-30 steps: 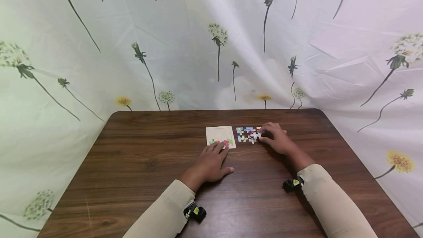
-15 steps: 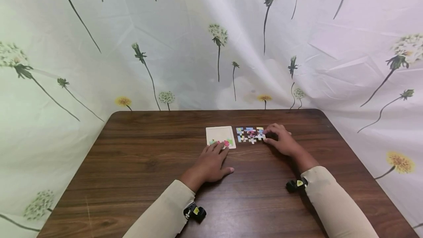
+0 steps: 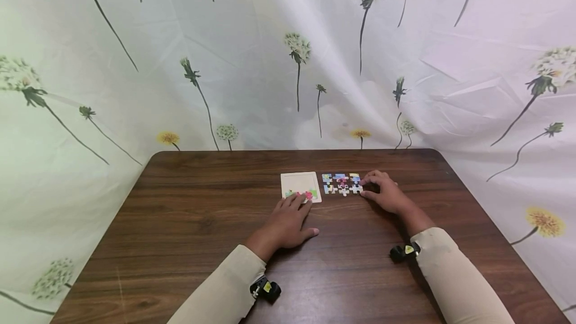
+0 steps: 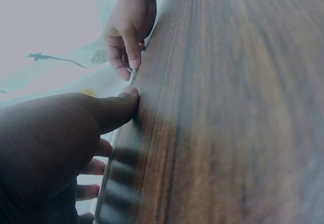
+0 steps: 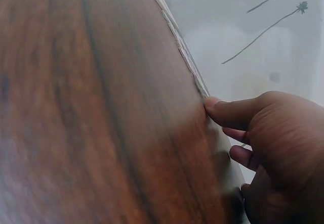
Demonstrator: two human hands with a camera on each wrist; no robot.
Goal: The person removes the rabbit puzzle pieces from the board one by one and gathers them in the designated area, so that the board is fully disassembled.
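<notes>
My left hand (image 3: 290,221) lies flat with its fingertips resting on the lower edge of a square white puzzle board (image 3: 299,181). Pink and green pieces show along the board's bottom row, partly covered by those fingers. Just right of the board, several jigsaw pieces (image 3: 341,177) lie in two rows on the table. At their right end my right hand (image 3: 386,194) pinches a puzzle piece (image 3: 356,189) of the lower row by its edge, thumb nearest to me. In the right wrist view the thumb (image 5: 223,110) touches the edge of the thin pieces, with the fingers partly hidden behind.
The dark wood table (image 3: 202,244) stretches around the board and pieces. Behind its far edge hangs a pale cloth (image 3: 252,64) printed with dandelions. A small black camera (image 3: 265,289) is strapped to the left wrist, and another camera (image 3: 404,252) to the right.
The right hand has moved rightward, drawing a puzzle piece from over the middle of the group to the right end of the lower row. The left hand and board have stayed put.
</notes>
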